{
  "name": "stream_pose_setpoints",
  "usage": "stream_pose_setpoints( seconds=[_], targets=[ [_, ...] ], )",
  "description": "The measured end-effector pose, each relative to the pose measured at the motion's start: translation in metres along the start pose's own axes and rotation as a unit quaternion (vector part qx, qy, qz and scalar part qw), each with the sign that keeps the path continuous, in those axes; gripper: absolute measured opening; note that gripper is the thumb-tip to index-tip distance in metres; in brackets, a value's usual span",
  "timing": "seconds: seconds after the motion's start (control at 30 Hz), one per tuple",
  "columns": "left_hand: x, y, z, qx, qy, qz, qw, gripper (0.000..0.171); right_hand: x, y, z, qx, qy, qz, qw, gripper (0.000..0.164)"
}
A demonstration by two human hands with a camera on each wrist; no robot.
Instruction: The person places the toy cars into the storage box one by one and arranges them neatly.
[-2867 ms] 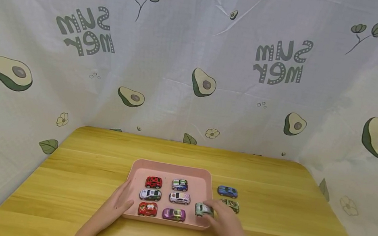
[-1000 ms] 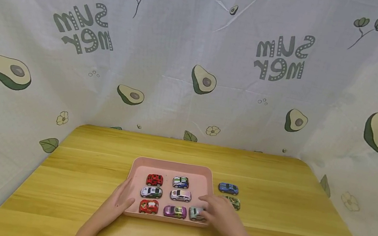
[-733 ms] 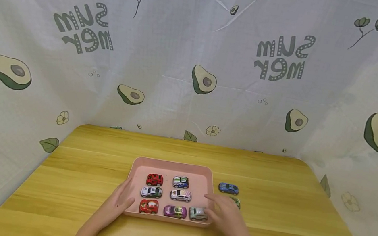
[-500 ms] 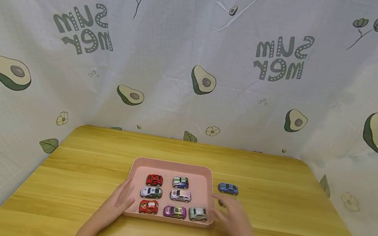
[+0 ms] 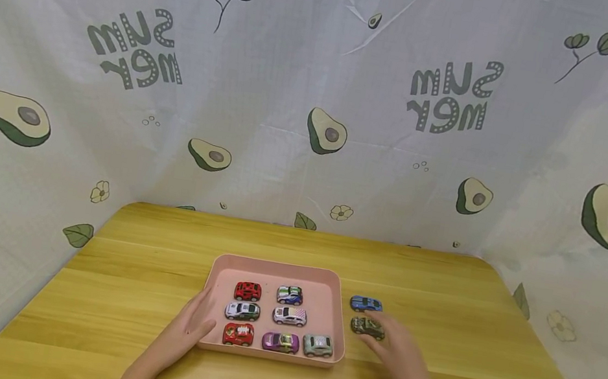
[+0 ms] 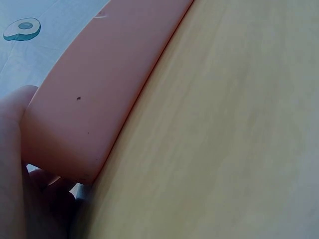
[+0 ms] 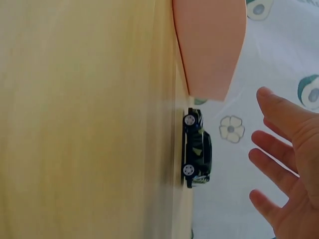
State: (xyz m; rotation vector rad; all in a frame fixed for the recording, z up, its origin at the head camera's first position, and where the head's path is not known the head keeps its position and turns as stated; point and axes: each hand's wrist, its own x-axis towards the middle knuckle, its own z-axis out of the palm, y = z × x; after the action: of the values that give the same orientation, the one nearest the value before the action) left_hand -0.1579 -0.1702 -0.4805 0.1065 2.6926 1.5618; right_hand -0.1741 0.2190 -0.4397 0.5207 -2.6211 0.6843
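Observation:
My left hand (image 5: pixel 184 332) holds the front left corner of a pink tray (image 5: pixel 320 275), its thumb over the rim. In the left wrist view, curled fingers (image 6: pixel 52 186) show by the tray's outer wall. My right hand (image 5: pixel 390 343), fingers spread and holding nothing, is over the right end of a camouflage toy car (image 5: pixel 366 326) right of the tray. The right wrist view shows that toy car on its wheels on the table, apart from the fingers. A blue toy car (image 5: pixel 366 303) sits just behind it.
Several toy cars stand in the tray, among them a purple one (image 5: pixel 280 342), a pale green one (image 5: pixel 318 345) at the front right and a red one (image 5: pixel 238 334) at the front left. A printed curtain (image 5: pixel 273 80) hangs behind the wooden table (image 5: pixel 440 301).
The right hand has set the pale green toy car down in the tray's front right, let go of it, and moved right to the camouflage toy car. The left hand has stayed put.

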Motion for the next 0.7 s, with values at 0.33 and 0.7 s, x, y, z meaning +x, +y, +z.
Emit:
stream_pose_setpoints(
  seconds=[0.33, 0.7],
  targets=[
    [0.0, 0.001, 0.0, 0.0, -0.002, -0.008, 1.0, 0.072, -0.002, 0.011, -0.006, 0.001, -0.056, 0.085, 0.995, 0.045],
    [0.0, -0.001, 0.0, -0.003, -0.001, 0.001, 1.0, 0.071, -0.006, 0.024, -0.001, 0.02, -0.073, 0.107, 0.991, 0.042]
  ],
)
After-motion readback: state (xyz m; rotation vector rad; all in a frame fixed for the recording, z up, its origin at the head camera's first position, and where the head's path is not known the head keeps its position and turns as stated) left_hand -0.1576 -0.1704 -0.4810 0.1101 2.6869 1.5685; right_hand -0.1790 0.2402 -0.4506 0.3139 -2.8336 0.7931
